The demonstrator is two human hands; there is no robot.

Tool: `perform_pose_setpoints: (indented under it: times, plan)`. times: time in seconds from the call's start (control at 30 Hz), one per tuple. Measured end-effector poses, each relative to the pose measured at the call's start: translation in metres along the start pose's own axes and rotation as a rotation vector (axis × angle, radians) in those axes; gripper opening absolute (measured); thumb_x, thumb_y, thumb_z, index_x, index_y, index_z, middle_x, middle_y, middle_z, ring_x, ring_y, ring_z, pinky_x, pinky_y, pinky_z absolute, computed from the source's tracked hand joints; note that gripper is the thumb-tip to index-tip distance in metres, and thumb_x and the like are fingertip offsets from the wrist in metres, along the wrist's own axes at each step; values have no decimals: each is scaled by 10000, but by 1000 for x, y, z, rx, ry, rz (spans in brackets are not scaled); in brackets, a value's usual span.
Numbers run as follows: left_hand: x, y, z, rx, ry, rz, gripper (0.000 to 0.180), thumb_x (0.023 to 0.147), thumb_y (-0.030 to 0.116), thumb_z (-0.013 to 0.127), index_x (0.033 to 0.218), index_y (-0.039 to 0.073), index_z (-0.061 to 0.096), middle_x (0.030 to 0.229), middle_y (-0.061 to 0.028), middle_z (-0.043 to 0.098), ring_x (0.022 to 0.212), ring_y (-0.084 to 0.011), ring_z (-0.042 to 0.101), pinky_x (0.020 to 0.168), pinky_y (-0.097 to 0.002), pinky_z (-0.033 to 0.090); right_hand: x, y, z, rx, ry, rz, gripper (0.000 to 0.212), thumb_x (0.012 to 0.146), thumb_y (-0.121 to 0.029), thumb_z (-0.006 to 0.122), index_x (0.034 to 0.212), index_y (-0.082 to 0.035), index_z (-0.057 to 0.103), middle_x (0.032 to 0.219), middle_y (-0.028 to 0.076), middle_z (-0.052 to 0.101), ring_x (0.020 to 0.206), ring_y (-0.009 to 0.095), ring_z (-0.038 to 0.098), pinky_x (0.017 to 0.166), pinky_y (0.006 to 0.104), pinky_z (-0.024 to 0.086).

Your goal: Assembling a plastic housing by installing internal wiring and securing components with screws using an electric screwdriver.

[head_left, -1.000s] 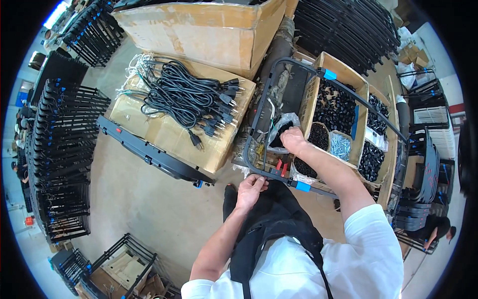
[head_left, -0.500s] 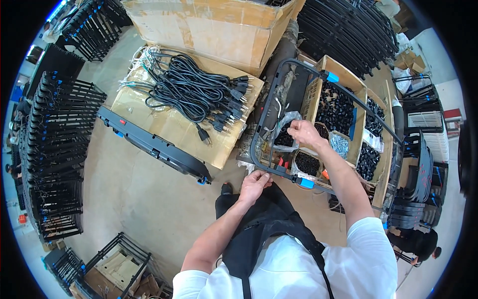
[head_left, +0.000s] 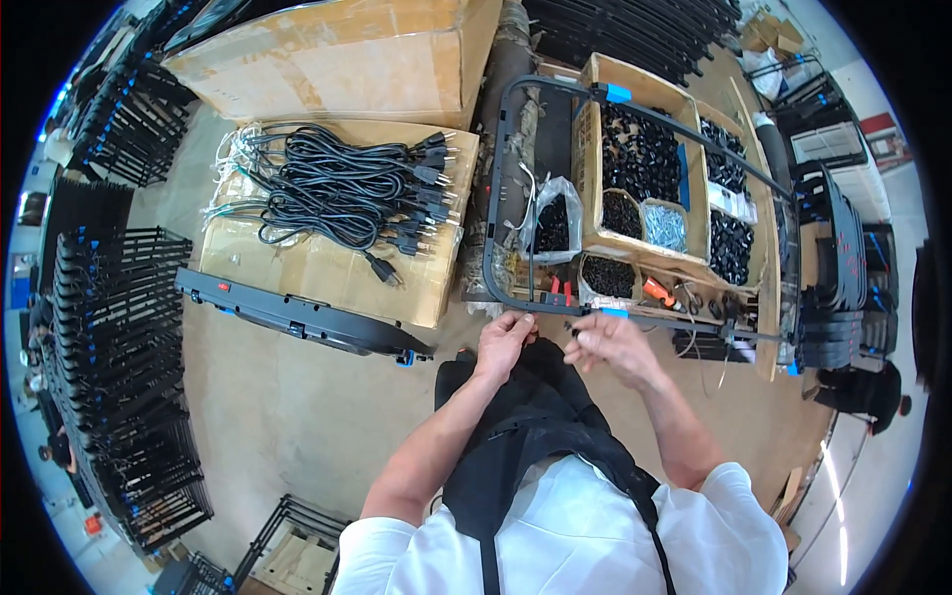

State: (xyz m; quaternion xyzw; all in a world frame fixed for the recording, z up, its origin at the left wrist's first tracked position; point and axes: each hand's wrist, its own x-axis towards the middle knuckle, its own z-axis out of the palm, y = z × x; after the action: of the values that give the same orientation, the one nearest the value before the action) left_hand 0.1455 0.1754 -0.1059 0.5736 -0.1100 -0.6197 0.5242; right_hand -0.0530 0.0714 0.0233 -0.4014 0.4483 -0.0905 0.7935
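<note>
My left hand point(head_left: 504, 345) is closed, thumb and fingertips pressed together at the near bar of a black tubular frame point(head_left: 490, 213) with blue pieces. What sits between those fingertips is too small to make out. Just to its right, my right hand point(head_left: 617, 349) pinches a small black part point(head_left: 572, 328) in front of the same bar. Beyond the bar, within the frame's outline, lies an open clear plastic bag point(head_left: 570, 198) of small black parts. Near it is a tub of black screws point(head_left: 607, 278).
A wooden compartment box point(head_left: 592, 149) holds black plastic pieces and silver screws point(head_left: 664, 228). An orange-handled tool point(head_left: 657, 291) lies nearby. To the left, black power cords point(head_left: 337, 183) rest on cardboard point(head_left: 317, 268), with a long black panel point(head_left: 297, 315) before it. Stacked black frames point(head_left: 119, 347) stand farther left.
My right hand has drawn back from the plastic bag toward my body, bringing a small black part near my left hand. The left hand stays closed by the bar. The view has shifted.
</note>
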Motion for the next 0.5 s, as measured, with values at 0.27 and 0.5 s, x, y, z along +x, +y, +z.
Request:
perform_pose_setpoints:
  times: [0.27,0.5]
  plan:
    - [-6,30,2,-12,-2,-192,227,1028,260,725,1132,60,693,923,-29,736,739,-112,677,641,-254,523,73,114,32,438,245,30,283,1027,-291,722,1224,-90,700,957,-34,707,791,75,572,639,243,416]
    - [1,35,-4,16,-11,-258,217,1027,258,713,1045,42,724,835,-17,734,634,-102,627,555,-284,483,91,113,43,508,122,-38,261,1034,-305,700,1204,-110,740,965,-54,702,806,70,556,683,258,379]
